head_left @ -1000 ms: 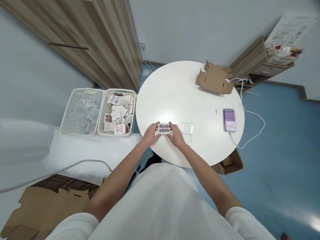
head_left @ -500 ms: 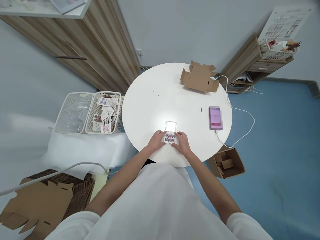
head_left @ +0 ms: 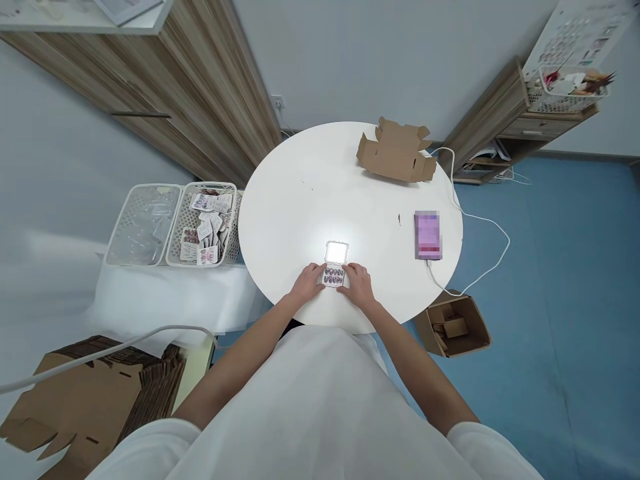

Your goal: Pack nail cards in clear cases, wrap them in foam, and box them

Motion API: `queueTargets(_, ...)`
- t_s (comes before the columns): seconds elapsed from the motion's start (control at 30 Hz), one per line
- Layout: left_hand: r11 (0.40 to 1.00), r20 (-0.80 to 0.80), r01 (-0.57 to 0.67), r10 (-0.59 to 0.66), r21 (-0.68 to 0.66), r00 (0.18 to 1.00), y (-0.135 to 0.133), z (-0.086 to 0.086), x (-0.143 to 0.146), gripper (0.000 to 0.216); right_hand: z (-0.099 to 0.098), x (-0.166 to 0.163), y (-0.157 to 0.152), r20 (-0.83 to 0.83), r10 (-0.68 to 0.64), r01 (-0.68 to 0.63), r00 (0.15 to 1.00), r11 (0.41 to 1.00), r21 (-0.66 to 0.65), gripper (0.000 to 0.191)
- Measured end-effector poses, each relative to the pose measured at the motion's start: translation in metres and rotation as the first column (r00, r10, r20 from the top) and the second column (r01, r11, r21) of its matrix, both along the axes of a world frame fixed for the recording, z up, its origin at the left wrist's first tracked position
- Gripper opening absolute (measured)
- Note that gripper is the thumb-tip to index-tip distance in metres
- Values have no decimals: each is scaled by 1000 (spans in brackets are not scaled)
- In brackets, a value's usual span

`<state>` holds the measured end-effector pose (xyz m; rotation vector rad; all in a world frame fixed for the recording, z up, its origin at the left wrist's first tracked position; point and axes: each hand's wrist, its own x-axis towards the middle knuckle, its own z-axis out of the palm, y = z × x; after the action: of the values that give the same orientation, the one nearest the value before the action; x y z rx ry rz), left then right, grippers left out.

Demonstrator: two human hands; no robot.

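Observation:
A small clear plastic case (head_left: 337,252) lies with its lid raised near the front edge of the round white table (head_left: 280,220). Inside its lower half sits a card of press-on nails (head_left: 333,275), dark and pinkish, in two rows. My left hand (head_left: 307,283) grips the case's left side, fingers curled along its edge. On the opposite side my right hand (head_left: 359,284) holds it the same way, thumb near the bottom corner. The lid catches a bright glare.
A flattened brown carton (head_left: 395,152) lies at the table's back right, and a phone (head_left: 428,235) with a white cable at the right. Left stand a basket of nail cards (head_left: 206,227) and a basket of clear packaging (head_left: 145,227). An open cardboard box (head_left: 456,327) is on the floor.
The view has shifted slightly, so most things appear a little further left. Both hands keep the same hold on the open case.

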<state>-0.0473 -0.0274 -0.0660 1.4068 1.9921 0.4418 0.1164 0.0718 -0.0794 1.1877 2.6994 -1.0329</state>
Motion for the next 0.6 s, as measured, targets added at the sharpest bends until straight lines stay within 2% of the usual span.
queueTargets(0.1,999,36,-36,36,-6,999,-3,1,2,67,3,1,-3,-16,-22,22,1000,999,-23,69)
queueTargets(0.2,990,111,-135,138,-35,984,-10,3,4,74,6,6,-9,-58,-121,113,991,985,-133,74)
queueTargets(0.27,972,172,-222,233,-80,957,-15,3,5,71,7,11,-14,-75,-250,220,965,935,-279,73)
queueTargets(0.33,944,243,-306,328,-125,913,-17,2,7,62,6,13,-17,-74,-371,304,926,846,-438,70)
queueTargets(0.43,910,387,-386,413,-150,824,-18,1,11,50,4,10,-18,-85,-457,331,885,747,-576,65)
queueTargets(0.53,900,512,-413,422,-139,748,-17,1,17,38,5,3,-18,-103,-473,325,875,732,-599,55)
queueTargets(0.6,869,556,-476,464,-134,690,-18,3,22,32,10,2,-19,-112,-480,331,870,736,-590,47)
